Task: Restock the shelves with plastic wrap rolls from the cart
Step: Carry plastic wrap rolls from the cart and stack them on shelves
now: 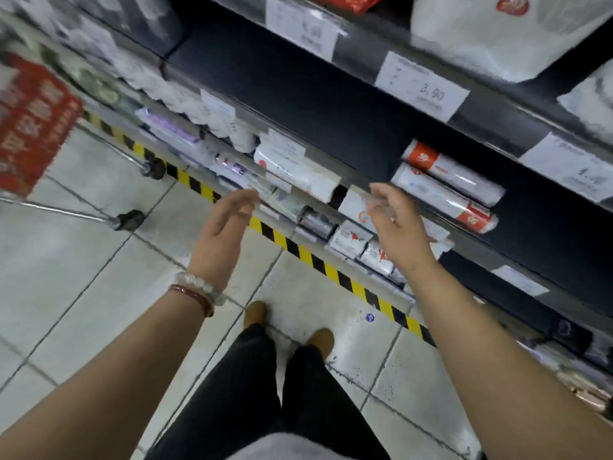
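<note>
Two plastic wrap rolls with orange-red ends lie side by side on the dark middle shelf, right of centre. My right hand hovers just left of them at the shelf edge, fingers apart, holding nothing. My left hand is raised over the floor in front of the lower shelf, fingers spread and empty. The cart with a red panel stands at the far left, and its contents are out of view. The image is blurred by motion.
Lower shelves hold white and purple packs. Price tags hang on the shelf edges. White bagged goods sit on the top shelf. Yellow-black tape marks the floor along the shelf base. My feet stand on pale tiles.
</note>
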